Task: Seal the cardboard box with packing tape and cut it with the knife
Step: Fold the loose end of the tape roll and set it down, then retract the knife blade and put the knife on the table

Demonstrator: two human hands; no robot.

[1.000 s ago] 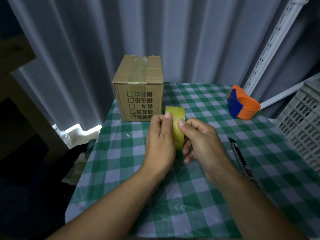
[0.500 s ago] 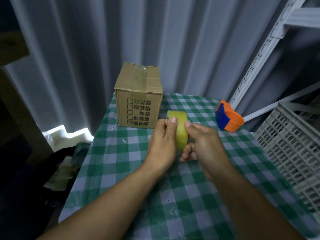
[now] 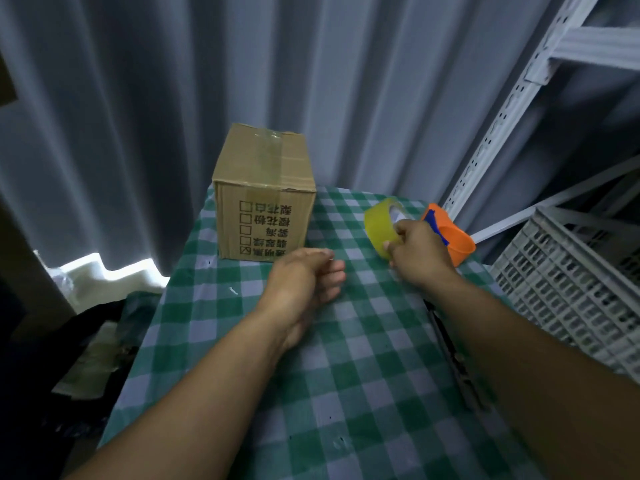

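Yellow tape to the right, box to the left

Yellowish packing tape (image 3: 380, 226) sat in our right hand (image 3: 417, 252), fingers closed around the roll's near rim and thumb across its face, the roll held on edge above the desk (image 3: 346, 375) with its open core facing up and to the right. Our left hand (image 3: 304, 278) hovered empty, fingers loosely curled, over the green checked cloth near the middle of the desk.

We judged that the coming move turned on one relation: the cardboard box (image 3: 265, 194) stood at the far left of the desk, ahead and to the left of both hands, with the left hand clearly nearer to it and the roll well apart from it on the right. An older strip of clear tape already ran front to back across the lid and down the printed front face, so we read the seam's long axis as running away from us. The roll would need to travel left and forward to meet that line, while the left hand could steady the box.

The knife (image 3: 453, 355) lay dark and long beneath our right forearm, partly hidden. An orange and blue tape dispenser (image 3: 455, 240) sat just behind the right hand.
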